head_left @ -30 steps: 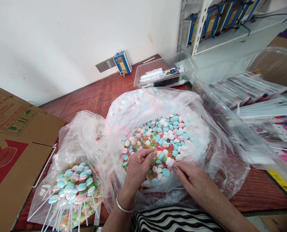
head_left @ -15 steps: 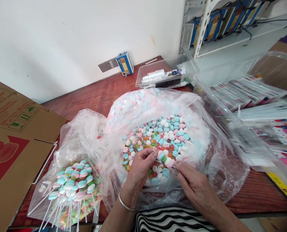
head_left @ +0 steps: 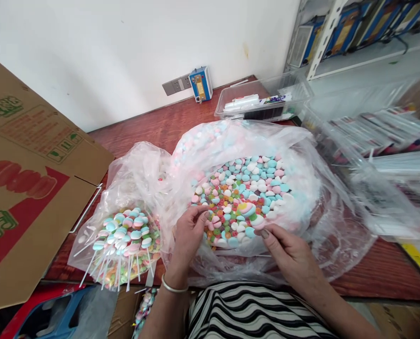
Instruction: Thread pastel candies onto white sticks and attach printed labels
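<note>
The left hand (head_left: 189, 230) is curled at the near rim of the open candy bag (head_left: 312, 207), fingertips pinched among the loose candies (head_left: 241, 197); the right hand (head_left: 287, 252), loosely closed, grips a candy piece (head_left: 257, 222); finished lollipops (head_left: 121, 240) are kept left of the left hand, within reach.

Big candy bag (head_left: 312, 155) hogged middle of table (head_left: 149, 129), both hands already at its open mouth. Smaller bag of lollipops (head_left: 125, 235) sat touching it on left, sticks poking toward near edge. Cardboard box (head_left: 29, 179) walled off far left. Clear tray (head_left: 266, 94) behind, plastic packets (head_left: 383, 136) crowding right. Only bare strip was back by wall, near blue charger (head_left: 200, 84).
</note>
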The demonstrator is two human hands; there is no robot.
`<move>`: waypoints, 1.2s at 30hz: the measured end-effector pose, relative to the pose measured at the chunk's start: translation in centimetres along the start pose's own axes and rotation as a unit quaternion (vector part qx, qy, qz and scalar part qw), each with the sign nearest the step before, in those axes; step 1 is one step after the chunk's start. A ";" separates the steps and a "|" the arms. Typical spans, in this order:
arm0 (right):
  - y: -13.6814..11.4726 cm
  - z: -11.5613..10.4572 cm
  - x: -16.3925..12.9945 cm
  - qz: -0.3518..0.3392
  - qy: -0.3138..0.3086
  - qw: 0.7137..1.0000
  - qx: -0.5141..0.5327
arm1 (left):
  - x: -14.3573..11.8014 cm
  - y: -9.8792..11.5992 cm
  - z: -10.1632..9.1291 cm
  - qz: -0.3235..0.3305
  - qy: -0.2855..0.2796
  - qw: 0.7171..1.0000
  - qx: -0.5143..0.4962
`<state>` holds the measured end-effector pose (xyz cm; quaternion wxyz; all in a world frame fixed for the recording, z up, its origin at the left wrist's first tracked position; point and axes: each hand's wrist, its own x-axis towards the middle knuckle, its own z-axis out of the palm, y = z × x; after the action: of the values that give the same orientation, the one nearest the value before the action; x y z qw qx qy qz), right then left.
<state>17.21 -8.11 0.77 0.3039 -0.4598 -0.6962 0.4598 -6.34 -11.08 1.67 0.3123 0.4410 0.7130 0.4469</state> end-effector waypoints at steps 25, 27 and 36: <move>0.7 1.3 -1.5 0.007 -0.132 0.985 -0.106 | -2.1 -0.1 1.2 -0.076 -0.059 0.985 -0.145; 0.7 1.3 -1.4 0.009 -0.135 0.985 -0.106 | -2.0 0.1 1.6 -0.104 -0.073 0.975 -0.185; 0.7 1.5 -1.7 -0.048 -0.067 0.983 -0.167 | -1.6 0.0 1.8 -0.092 -0.097 0.973 -0.186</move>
<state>16.83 -10.16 -0.45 0.1975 -0.4380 -0.8034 0.3518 -4.20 -11.85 1.08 0.4964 0.3483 0.6213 0.4962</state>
